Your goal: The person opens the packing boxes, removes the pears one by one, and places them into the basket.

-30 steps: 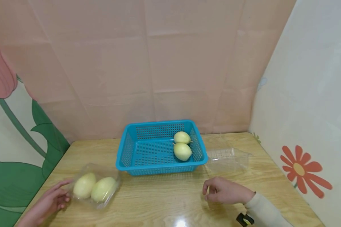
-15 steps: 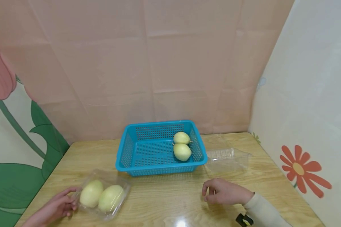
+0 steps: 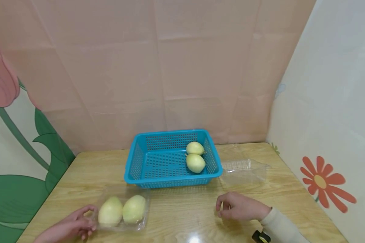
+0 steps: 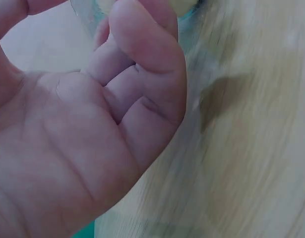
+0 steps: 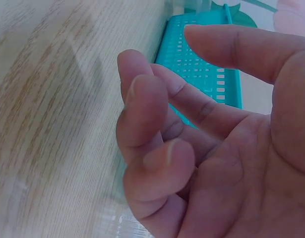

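Note:
My left hand [image 3: 76,225] holds the left edge of a clear plastic box [image 3: 121,191] between thumb and fingers, low on the left of the table. Inside lie two pale yellow-green fruits, one left [image 3: 110,211] and one right [image 3: 134,209], pears or small melons by their look. In the left wrist view the left hand's fingers [image 4: 147,74] are bent, and the point where they meet the box is mostly hidden. My right hand [image 3: 238,206] hovers or rests over the table at the right, fingers loosely curled. The right wrist view shows nothing in its palm.
A blue plastic basket [image 3: 167,182] stands at the back middle, with two similar stemmed fruits [image 3: 195,163] on its right side. Right of it lies another clear plastic box [image 3: 246,170], with no fruit visible inside. Fabric or paper walls border the wooden table [image 3: 176,216].
My left hand has moved right and nearer to me, bringing the box of fruit along. The box has turned so it lies squarer to the table. The right hand has stayed put.

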`<state>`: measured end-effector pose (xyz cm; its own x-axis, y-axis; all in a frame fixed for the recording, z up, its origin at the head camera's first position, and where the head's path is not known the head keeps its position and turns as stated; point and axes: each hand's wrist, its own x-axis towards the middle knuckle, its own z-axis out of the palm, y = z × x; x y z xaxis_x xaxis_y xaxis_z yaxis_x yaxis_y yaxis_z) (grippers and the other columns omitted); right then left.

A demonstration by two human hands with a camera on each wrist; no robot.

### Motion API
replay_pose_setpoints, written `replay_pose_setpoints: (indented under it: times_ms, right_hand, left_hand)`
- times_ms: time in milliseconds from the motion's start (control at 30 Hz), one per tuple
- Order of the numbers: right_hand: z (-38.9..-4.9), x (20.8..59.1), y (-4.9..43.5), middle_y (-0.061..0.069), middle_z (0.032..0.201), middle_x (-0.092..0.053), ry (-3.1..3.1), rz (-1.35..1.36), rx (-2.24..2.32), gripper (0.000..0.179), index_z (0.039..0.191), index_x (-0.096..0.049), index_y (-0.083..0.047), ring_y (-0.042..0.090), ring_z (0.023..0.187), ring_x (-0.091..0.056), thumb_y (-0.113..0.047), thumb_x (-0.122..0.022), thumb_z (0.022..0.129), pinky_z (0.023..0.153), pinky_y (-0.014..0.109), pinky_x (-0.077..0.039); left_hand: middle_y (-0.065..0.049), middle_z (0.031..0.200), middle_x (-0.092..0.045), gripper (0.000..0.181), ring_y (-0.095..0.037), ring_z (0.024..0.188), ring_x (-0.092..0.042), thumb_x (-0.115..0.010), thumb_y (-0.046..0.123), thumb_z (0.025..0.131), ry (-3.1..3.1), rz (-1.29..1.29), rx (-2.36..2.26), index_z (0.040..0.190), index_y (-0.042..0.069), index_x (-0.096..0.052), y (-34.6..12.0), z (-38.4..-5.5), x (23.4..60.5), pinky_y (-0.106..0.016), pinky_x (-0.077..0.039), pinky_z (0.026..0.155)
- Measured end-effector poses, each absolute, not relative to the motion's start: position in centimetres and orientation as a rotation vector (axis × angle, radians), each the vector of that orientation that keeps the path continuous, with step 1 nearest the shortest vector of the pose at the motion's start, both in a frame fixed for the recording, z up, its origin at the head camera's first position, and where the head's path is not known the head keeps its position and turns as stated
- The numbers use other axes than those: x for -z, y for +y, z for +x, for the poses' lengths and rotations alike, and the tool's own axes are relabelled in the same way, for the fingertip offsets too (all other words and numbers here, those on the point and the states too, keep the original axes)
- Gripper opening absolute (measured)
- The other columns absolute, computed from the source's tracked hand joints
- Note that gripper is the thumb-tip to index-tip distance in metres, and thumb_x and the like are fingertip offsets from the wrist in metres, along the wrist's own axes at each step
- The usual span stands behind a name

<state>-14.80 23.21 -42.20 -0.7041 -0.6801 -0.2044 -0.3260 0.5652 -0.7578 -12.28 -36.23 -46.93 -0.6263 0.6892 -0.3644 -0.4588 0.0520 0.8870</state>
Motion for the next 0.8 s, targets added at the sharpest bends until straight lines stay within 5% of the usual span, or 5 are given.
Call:
replay_pose_setpoints:
  times_ms: [267, 800]
  right_hand:
    - [-14.7, 42.4, 23.0, -0.005, 0.074, -0.066, 2.319, -0.805, 0.983, 0.008, 0.097, -0.068, -0.012, 0.002, 0.060, -0.055, -0.019, -0.067, 0.093, 0.054, 0.023, -0.047]
    - [-14.1, 42.0, 21.6, -0.011, 0.076, -0.061, 2.363, -0.858, 1.015, 0.008, 0.101, -0.068, -0.012, 0.002, 0.064, -0.054, -0.017, -0.066, 0.095, 0.055, 0.023, -0.048]
  left_hand:
    - [-0.007, 0.101, -0.069, 0.029, -0.014, 0.085, -0.061, -0.041, 0.012, 0.107, 1.533, 0.294, -1.651, 0.134, 0.003, -0.035, -32.8, -12.3, 46.8, -0.029, -0.052, 0.079]
    - [-0.002, 0.099, -0.072, 0.026, -0.009, 0.077, -0.058, -0.052, 0.009, 0.103, 1.504, 0.311, -1.724, 0.126, 0.007, -0.041, -25.2, -12.4, 47.4, -0.023, -0.049, 0.073]
